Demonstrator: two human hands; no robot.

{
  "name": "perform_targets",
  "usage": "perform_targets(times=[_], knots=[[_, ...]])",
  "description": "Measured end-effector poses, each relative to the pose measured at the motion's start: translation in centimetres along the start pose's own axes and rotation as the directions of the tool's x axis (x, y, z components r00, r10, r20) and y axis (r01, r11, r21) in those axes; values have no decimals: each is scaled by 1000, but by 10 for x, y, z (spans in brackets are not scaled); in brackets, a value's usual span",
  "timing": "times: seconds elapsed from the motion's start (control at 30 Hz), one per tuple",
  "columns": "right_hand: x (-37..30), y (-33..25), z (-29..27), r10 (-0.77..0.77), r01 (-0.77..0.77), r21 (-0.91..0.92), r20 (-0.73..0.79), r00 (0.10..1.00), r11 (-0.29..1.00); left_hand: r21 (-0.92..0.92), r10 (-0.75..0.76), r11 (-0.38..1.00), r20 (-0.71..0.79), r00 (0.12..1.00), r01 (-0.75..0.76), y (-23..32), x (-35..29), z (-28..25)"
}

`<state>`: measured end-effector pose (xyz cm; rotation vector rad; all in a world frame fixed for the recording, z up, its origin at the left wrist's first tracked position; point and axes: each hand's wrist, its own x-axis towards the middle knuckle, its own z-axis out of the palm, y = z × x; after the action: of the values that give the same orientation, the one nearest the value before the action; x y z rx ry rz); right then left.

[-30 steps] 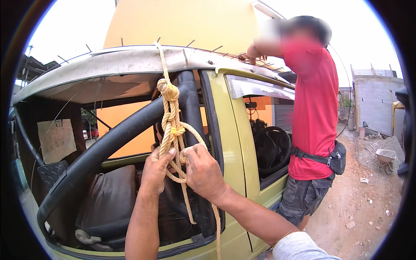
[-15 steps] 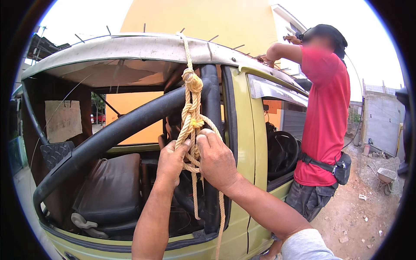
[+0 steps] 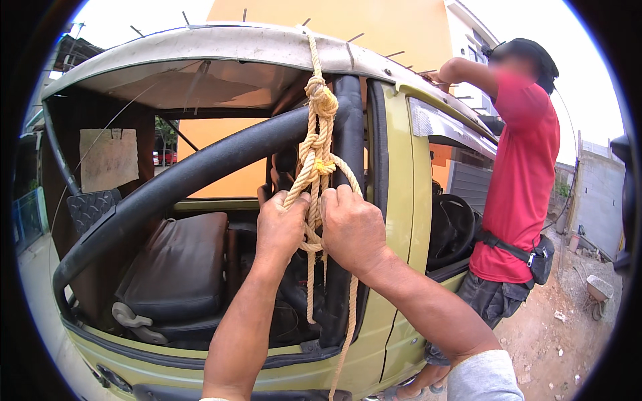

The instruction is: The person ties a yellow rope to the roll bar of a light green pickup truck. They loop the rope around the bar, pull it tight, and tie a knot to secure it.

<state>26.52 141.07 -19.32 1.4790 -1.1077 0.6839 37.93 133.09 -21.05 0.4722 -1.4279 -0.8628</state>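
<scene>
I'm cinching the knotted tan fibre rope (image 3: 314,160) w/ left hand (image 3: 281,227) & right hand (image 3: 351,227) both gripping it, next needing firm downward pull.

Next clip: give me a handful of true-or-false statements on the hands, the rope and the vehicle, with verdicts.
1. Both hands grip the rope. True: the left hand and right hand clasp the yellow rope.
2. The rope runs up over the vehicle roof. True.
3. The rope is blue. False: it is yellowish tan.
4. The person in the red shirt is seated inside. False: they stand beside the vehicle, arm raised to the roof.
5. A dark seat shows inside. True.
</scene>
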Motion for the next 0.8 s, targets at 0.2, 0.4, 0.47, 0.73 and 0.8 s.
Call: perform_targets(times=[0.2, 0.4, 0.47, 0.73, 0.8], knots=[[4, -2, 7, -3, 4, -11, 57, 998, 1000, 45, -68, 997, 24, 997, 67, 4, 2, -4], [5, -3, 12, 127, -119, 204, -25, 992, 972, -183, -112, 974, 107, 988, 131, -5, 8, -5], [4, -3, 12, 126, -122, 206, -3, 992, 971, -262, -165, 938, 235, 958, 226, -7, 8, -4], [-15, -12, -12, 203, -189, 545, 35, 978, 817, -281, -8, 960, -31, 999, -1, 5, -1, -8], [-21, -17, -16, 256, -191, 607, -21, 966, 772, -188, 56, 979, -106, 993, -75, 12, -5, -9]])
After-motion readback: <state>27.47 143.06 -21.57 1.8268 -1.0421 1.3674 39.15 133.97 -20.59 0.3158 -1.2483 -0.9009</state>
